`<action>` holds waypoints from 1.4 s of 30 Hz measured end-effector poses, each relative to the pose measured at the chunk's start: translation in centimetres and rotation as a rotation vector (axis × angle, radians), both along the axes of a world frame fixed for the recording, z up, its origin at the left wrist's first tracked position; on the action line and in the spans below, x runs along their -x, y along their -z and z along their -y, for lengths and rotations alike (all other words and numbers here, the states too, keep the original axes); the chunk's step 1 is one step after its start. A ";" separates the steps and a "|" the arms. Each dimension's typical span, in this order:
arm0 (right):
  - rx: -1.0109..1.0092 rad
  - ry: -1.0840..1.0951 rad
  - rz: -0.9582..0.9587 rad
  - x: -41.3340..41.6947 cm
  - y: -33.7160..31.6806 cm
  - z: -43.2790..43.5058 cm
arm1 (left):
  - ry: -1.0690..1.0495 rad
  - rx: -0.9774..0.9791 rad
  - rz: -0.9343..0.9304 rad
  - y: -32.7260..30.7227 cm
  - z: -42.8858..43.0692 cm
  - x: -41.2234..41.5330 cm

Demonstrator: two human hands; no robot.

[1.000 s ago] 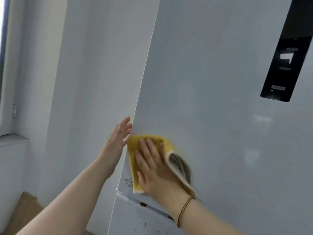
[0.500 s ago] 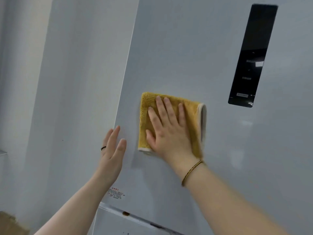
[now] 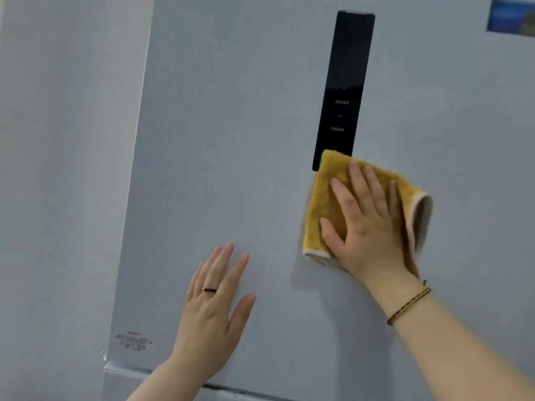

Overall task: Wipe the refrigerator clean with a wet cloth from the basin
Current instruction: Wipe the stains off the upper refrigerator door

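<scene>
The white refrigerator door fills most of the view. A folded yellow cloth lies flat against it, its top corner overlapping the bottom of the black control panel. My right hand presses the cloth to the door with straight, spread fingers. My left hand, wearing a dark ring, rests flat on the door lower left of the cloth, fingers straight and holding nothing. The basin is out of sight.
A small red-printed label sits at the door's lower left corner, above the seam to the lower door. A blue picture magnet is at the top right. A grey wall runs along the left.
My right hand has slid the cloth right across the door, from near the left edge to under the control panel. My left hand has moved from the door's edge onto its face.
</scene>
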State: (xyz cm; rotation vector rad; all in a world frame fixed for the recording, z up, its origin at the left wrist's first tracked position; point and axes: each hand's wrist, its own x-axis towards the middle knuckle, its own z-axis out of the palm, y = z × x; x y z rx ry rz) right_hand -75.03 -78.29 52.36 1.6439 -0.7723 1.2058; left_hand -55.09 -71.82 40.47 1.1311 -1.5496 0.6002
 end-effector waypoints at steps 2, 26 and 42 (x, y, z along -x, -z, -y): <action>-0.023 0.046 0.233 1.8 0.3 0.0 | -0.051 -0.002 0.028 0.5 0.8 1.4; -0.177 0.130 0.014 9.0 18.5 0.1 | -0.232 -0.061 0.061 2.9 1.7 9.0; -0.101 -0.075 0.460 14.1 17.3 1.2 | -0.101 -0.032 0.198 6.4 1.3 13.6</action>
